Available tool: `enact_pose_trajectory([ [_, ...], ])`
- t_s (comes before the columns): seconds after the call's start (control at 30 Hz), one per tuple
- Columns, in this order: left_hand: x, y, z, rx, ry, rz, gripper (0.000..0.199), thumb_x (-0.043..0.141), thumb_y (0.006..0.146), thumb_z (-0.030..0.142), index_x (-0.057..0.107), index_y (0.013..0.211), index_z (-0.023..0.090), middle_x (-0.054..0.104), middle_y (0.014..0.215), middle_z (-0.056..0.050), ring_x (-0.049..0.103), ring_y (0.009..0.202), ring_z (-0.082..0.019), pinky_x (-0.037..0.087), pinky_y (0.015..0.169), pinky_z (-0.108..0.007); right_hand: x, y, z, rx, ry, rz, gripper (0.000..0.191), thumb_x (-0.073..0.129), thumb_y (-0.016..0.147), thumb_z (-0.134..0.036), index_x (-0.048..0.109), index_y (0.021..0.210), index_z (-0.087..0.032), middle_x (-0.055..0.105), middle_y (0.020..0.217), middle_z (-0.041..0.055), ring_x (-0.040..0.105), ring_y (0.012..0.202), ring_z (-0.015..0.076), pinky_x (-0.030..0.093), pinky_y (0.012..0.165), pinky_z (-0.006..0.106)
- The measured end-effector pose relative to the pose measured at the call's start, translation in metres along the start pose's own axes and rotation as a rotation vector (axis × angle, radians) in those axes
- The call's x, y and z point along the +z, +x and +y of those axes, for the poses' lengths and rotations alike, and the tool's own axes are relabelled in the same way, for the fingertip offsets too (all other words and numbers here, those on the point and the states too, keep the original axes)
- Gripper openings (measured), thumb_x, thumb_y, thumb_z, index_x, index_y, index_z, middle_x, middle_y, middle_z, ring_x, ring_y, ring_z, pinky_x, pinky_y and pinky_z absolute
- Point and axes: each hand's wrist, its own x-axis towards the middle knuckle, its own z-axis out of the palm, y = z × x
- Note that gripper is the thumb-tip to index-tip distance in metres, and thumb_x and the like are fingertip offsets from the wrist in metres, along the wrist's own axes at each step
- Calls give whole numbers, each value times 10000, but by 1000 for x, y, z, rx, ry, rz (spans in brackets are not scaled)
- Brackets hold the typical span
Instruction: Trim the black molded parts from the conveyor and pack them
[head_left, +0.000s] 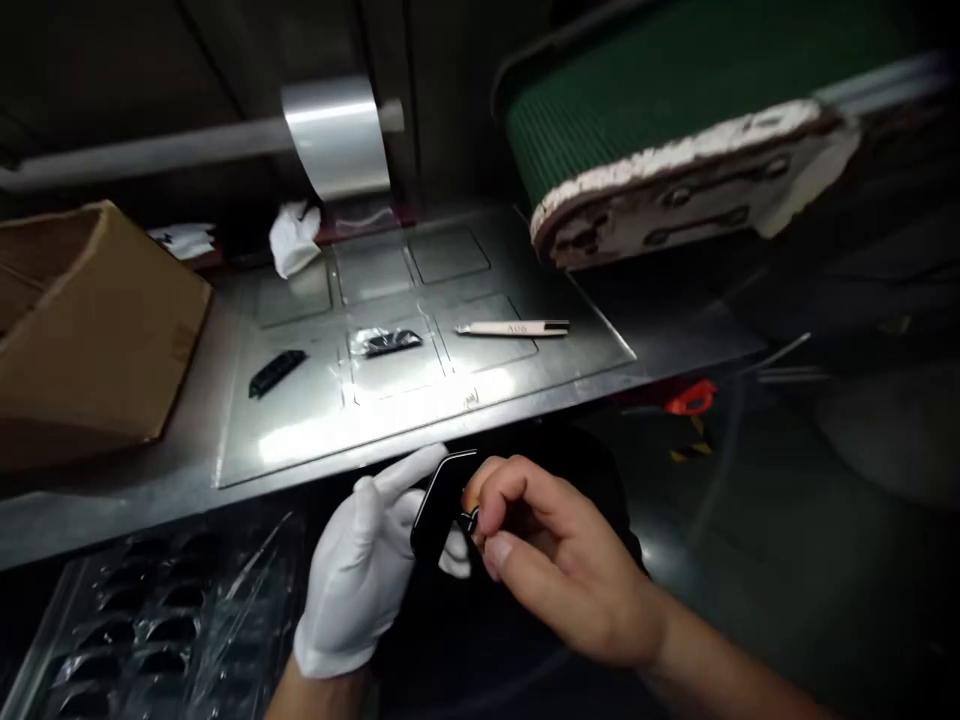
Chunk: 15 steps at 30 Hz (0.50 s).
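My left hand point(364, 565), in a white glove, grips a flat glossy black piece with rounded corners point(439, 510). The piece is tilted up just in front of the table's near edge. My right hand point(566, 560) is bare and held close to the right side of that piece. Its thumb and forefinger are pinched together, and a small dark bit point(468, 519) shows at the fingertips, too small to name. On the table mat lie a dark strip-shaped part point(277, 373), a similar part in clear wrap point(390, 342) and a pale pen-like tool point(514, 328).
An open cardboard box point(112, 330) stands at the left of the metal table point(187, 430). Below it, a clear tray point(60, 600) carries several dark curved pieces. A roll of film point(337, 135) hangs behind. A green conveyor belt point(675, 100) juts in at upper right; orange-handled scissors point(690, 397) lie beneath.
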Motion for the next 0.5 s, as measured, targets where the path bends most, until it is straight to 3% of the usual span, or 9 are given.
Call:
enact_pose_trajectory([
  [0.1, 27, 4, -32, -61, -94, -91, 660, 334, 1067, 629, 635, 1417, 157, 681, 609, -65, 669, 545, -204, 545, 640, -318, -14, -22, 2, 36, -81, 4, 58, 563, 915, -155, 570, 927, -211, 614, 913, 40, 575, 781, 138, 495, 679, 282],
  [0.23, 52, 1, -40, -79, -113, -171, 558, 376, 1095, 520, 626, 1444, 162, 703, 610, -55, 678, 522, -170, 510, 624, -268, -22, -38, 5, 66, -45, 42, 56, 568, 886, -156, 563, 888, -211, 609, 881, 38, 583, 805, 158, 507, 705, 308],
  [0.4, 55, -4, -57, -120, -215, -155, 609, 303, 1109, 548, 514, 1549, 184, 709, 642, -44, 703, 543, -168, 427, 473, -241, -25, -43, 8, 124, 116, 111, 49, 558, 869, -148, 566, 868, -196, 589, 860, 19, 530, 713, 114, 453, 613, 265],
  [0.5, 56, -6, -66, -112, -232, -135, 626, 303, 1102, 580, 475, 1575, 208, 707, 640, -29, 715, 561, -167, 448, 493, -244, -27, -45, 10, 152, 210, 112, 45, 561, 868, -143, 568, 873, -187, 583, 870, 12, 502, 660, 86, 432, 574, 243],
])
